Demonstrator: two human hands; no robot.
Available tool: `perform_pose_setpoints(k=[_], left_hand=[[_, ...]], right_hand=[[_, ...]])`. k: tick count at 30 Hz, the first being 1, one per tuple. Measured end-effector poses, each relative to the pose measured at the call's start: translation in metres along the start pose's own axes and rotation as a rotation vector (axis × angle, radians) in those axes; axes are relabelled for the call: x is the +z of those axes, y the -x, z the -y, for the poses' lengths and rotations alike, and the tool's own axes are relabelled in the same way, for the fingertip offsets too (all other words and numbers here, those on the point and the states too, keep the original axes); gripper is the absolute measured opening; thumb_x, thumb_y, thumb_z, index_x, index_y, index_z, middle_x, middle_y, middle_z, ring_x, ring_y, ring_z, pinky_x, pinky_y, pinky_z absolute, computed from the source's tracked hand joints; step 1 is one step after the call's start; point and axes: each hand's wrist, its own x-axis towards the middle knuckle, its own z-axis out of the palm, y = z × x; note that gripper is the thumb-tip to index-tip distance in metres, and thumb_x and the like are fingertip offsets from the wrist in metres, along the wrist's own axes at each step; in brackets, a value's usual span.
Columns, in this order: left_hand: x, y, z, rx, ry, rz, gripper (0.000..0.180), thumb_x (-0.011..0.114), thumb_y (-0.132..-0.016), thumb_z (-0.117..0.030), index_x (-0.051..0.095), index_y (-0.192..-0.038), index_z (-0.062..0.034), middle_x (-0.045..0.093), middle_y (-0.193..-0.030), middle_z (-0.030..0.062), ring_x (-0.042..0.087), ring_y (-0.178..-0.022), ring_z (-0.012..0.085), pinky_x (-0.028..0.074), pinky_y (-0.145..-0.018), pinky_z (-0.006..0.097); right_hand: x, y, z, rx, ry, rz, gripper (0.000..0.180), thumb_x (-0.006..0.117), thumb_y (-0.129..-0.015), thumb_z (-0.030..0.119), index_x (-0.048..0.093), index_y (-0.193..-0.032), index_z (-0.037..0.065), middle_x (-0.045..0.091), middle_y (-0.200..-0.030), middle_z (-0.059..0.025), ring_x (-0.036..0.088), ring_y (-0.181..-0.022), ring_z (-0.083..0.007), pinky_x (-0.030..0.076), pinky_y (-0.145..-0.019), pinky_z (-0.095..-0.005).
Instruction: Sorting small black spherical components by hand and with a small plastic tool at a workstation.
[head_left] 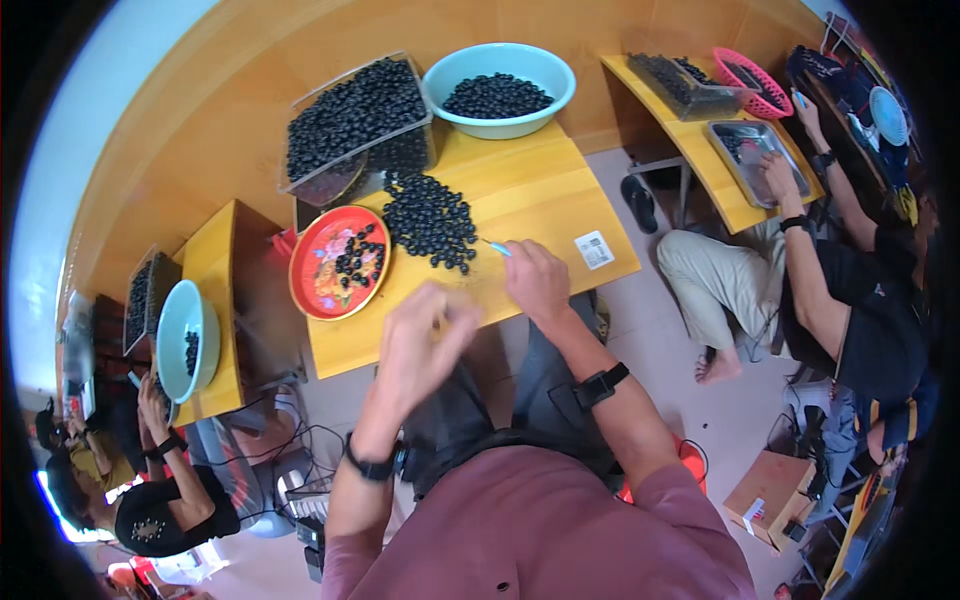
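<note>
My right hand (pixel 537 280) grips a small light-blue tool (pixel 497 247) whose tip points at a loose pile of dark round fruits (pixel 432 220) on the yellow table (pixel 540 190). My left hand (pixel 425 335) hovers over the table's near edge with fingers bent together; whether it pinches a fruit I cannot tell. A red patterned tray (pixel 322 275) with several dark fruits lies left of the pile. Behind it stand a clear plastic bin (pixel 355 120) full of fruits and a light-blue bowl (pixel 500 90) holding more.
A white sticker (pixel 594 249) lies on the table's right part. A person sits to the right at another yellow table (pixel 700 150) with a metal tray (pixel 755 155) and pink basket (pixel 752 80). Another person works at the left by a bowl (pixel 185 340).
</note>
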Motion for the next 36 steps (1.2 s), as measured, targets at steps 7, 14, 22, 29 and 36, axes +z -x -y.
perform_pose_setpoints(k=[7, 14, 22, 29, 36], left_hand=[[0.063, -0.027, 0.138, -0.162, -0.251, -0.118, 0.022, 0.076, -0.088, -0.005, 0.071, -0.109, -0.0015, 0.069, -0.093, 0.0173, 0.07, -0.08, 0.033, 0.056, -0.075, 0.045], [0.07, -0.03, 0.132, -0.187, -0.3, -0.149, 0.02, 0.078, -0.088, -0.007, 0.071, -0.106, -0.0021, 0.068, -0.095, 0.0173, 0.071, -0.083, 0.0361, 0.057, -0.076, 0.046], [0.078, -0.019, 0.141, -0.225, -0.305, -0.242, 0.021, 0.078, -0.09, -0.009, 0.072, -0.108, -0.0006, 0.068, -0.093, 0.0174, 0.071, -0.078, 0.0304, 0.057, -0.074, 0.041], [0.086, -0.014, 0.139, -0.233, -0.223, -0.387, 0.024, 0.077, -0.088, -0.008, 0.071, -0.11, -0.0013, 0.066, -0.094, 0.0169, 0.068, -0.084, 0.0344, 0.056, -0.076, 0.045], [0.083, -0.016, 0.138, -0.268, -0.242, -0.35, 0.022, 0.078, -0.089, -0.016, 0.073, -0.108, -0.0049, 0.065, -0.094, 0.0146, 0.067, -0.085, 0.0348, 0.055, -0.077, 0.045]], right_hand=[[0.002, 0.0, 0.002, -0.002, -0.013, 0.002, 0.006, 0.069, -0.09, 0.012, 0.07, -0.093, 0.008, 0.064, -0.081, -0.009, 0.068, -0.079, -0.0303, 0.055, -0.068, -0.0452], [0.003, 0.0, 0.0, -0.012, -0.002, -0.017, 0.005, 0.068, -0.09, 0.012, 0.07, -0.092, 0.008, 0.062, -0.08, -0.0084, 0.067, -0.078, -0.0293, 0.055, -0.067, -0.0448], [0.0, 0.0, 0.0, -0.013, 0.005, 0.062, 0.009, 0.071, -0.089, 0.012, 0.071, -0.097, 0.007, 0.063, -0.083, -0.0086, 0.067, -0.08, -0.0297, 0.055, -0.069, -0.0444], [0.0, 0.0, -0.002, -0.051, 0.009, 0.077, 0.011, 0.07, -0.09, 0.013, 0.071, -0.099, 0.008, 0.062, -0.083, -0.0083, 0.067, -0.08, -0.03, 0.055, -0.069, -0.0449], [-0.001, 0.0, 0.003, -0.056, 0.028, 0.116, 0.015, 0.07, -0.09, 0.015, 0.071, -0.104, 0.008, 0.064, -0.085, -0.0098, 0.067, -0.081, -0.0318, 0.055, -0.071, -0.0456]])
